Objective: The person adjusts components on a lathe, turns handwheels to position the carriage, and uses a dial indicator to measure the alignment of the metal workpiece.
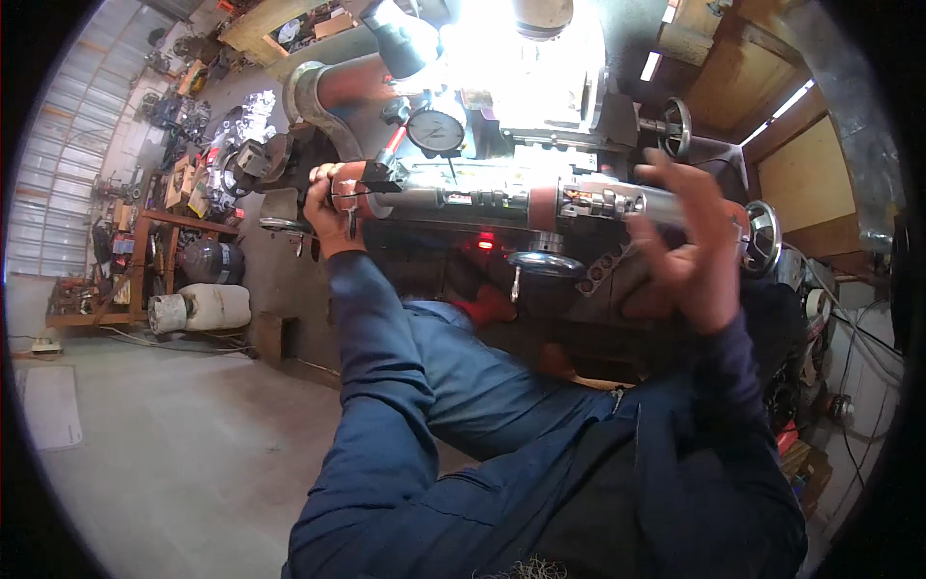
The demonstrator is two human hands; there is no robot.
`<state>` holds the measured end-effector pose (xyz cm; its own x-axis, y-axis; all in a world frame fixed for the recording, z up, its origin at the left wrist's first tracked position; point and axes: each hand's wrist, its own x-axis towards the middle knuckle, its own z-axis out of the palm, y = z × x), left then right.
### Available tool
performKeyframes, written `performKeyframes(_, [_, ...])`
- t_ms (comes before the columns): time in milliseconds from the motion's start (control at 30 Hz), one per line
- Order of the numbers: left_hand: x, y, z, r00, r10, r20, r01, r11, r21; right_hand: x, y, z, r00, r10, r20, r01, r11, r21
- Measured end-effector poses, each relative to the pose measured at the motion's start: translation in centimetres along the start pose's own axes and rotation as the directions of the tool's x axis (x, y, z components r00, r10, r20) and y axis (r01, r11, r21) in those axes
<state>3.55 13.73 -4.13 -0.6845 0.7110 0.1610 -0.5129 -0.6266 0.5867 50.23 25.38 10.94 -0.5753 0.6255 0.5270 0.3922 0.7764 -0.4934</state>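
My left hand (328,217) is wrapped round the red end fitting (350,186) at the left of a long machine. Its fingertips curl over the top. My right hand (696,241), slightly blurred, is raised at the right with fingers spread and nothing in them. It hides part of the machine's grey cylindrical right end (662,205). Between the hands a shiny metal shaft (497,198) with stepped sections lies level, and a red block (542,206) stands along it. A round dial gauge (435,131) on a red-handled arm (393,145) sits above the shaft, its thin stem pointing down.
Handwheels stick out at the front (546,262), right (763,237) and back right (677,127). A lamp (403,43) glares over the machine's back. A flat metal piece with round holes (604,270) lies below the shaft. A pale tank (214,307) lies on the floor at left.
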Motion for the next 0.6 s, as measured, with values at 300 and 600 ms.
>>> performKeyframes(300, [-0.5, 2.8, 3.2, 0.959, -0.131, -0.250, 0.213, 0.917, 0.337, -10.4, 17.4, -14.1, 0.828, 0.488, -0.275, -0.535, 0.836, -0.127])
performKeyframes(600, [-1.1, 3.6, 0.2, 0.940, -0.047, -0.338, 0.195, 0.887, 0.419, -16.9, 25.2, -9.6, 0.814, 0.535, 0.226, -0.555, 0.832, 0.028])
